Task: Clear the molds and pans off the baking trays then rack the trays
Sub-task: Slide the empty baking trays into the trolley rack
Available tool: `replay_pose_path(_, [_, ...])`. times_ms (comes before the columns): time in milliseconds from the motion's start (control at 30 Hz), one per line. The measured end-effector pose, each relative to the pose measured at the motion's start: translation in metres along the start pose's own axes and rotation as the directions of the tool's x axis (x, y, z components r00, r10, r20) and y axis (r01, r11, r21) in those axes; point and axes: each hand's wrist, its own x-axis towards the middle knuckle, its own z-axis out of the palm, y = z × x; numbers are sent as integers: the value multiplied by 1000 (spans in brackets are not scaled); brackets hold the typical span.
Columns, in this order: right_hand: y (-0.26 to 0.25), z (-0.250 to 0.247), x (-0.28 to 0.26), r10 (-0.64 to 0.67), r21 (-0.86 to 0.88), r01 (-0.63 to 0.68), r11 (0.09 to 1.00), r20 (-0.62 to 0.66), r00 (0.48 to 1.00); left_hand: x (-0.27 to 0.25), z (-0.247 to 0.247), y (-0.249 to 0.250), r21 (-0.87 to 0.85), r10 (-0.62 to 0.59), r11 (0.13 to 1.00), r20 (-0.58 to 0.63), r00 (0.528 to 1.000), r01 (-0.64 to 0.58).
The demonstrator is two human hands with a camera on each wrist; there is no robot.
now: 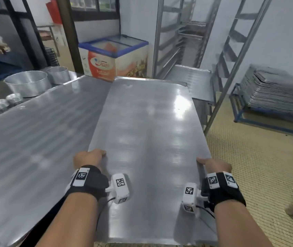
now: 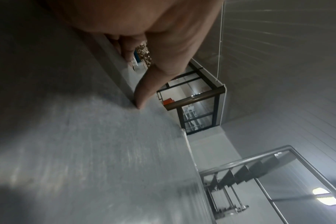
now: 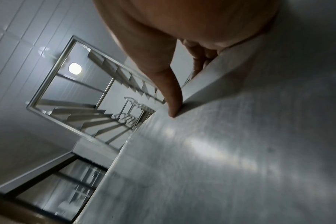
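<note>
A large bare metal baking tray (image 1: 147,125) is held level in front of me, above the floor and beside the steel table (image 1: 35,132). My left hand (image 1: 88,157) grips its left rim, thumb on top (image 2: 142,97), fingers curled under the edge. My right hand (image 1: 213,165) grips the right rim the same way, thumb along the rim (image 3: 173,98). A tall metal tray rack (image 1: 186,38) stands ahead, with a tray on an upper shelf. Two round pans (image 1: 28,82) and small foil molds (image 1: 4,102) sit on the table's far left.
A chest freezer (image 1: 113,56) stands behind the table. A stack of trays (image 1: 275,91) rests on a low blue frame at the right. A slanted rack post (image 1: 231,72) crosses the right side. Tiled floor (image 1: 258,166) lies to the right, where a foot shows.
</note>
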Motion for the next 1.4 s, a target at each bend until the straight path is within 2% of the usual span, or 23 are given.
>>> replay_pose_path(167, [-6,-43,30,2,39,0,999,-49,999,-31,56,9,-42,34,999,61,998,-32])
replay_pose_path(300, [-8,-60,47,57,40,-53,998,-100,993,-38,90,17,-25,58,998,109,992,-56])
replay_pose_path(400, [-12,-61,58,55,54,-49,997,-111,992,-23,112,20,-17,61,998,136,989,-59])
replay_pose_path(500, [-23,-57,74,76,94,-64,994,-133,988,17,146,17,-15,63,998,160,985,-61])
replay_pose_path(733, [-59,-23,116,106,135,-82,987,-175,979,21,201,70,35,87,995,223,971,-98])
replay_pose_path(833, [-80,-3,133,106,147,-79,986,-184,977,45,230,86,58,87,993,256,963,-105])
replay_pose_path(1000, [-108,32,160,111,151,-84,985,-176,978,116,278,104,153,89,979,285,954,-137])
replay_pose_path(1167, [-127,62,186,134,145,-107,984,-192,972,124,299,131,242,119,947,348,930,-212])
replay_pose_path(1267, [-140,72,202,141,144,-111,983,-220,965,145,323,133,287,82,940,341,936,-187])
replay_pose_path(1400, [-161,83,223,131,133,-102,986,-238,962,180,366,134,265,71,949,351,934,-172])
